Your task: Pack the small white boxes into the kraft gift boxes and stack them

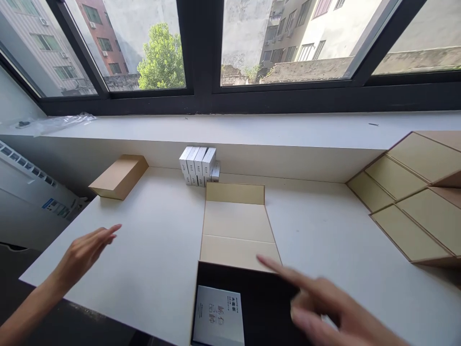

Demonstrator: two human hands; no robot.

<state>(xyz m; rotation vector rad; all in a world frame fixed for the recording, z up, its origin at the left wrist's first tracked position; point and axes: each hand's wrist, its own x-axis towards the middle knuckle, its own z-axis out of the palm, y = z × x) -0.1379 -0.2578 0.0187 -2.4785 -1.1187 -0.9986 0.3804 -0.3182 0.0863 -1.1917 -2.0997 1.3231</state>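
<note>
My left hand hovers over the white table's left part, fingers stretched out and apart, holding nothing. My right hand is low at the right, index finger pointing out over an open tan box whose lid lies folded back flat. The box's black inside holds a white booklet with printed characters. The other fingers of my right hand are curled, with nothing seen in them.
A closed tan box lies at the table's far left. Several small white boxes are stacked against the back ledge. Flat unfolded tan boxes lean in a stack at the right. A window sill runs behind the white table.
</note>
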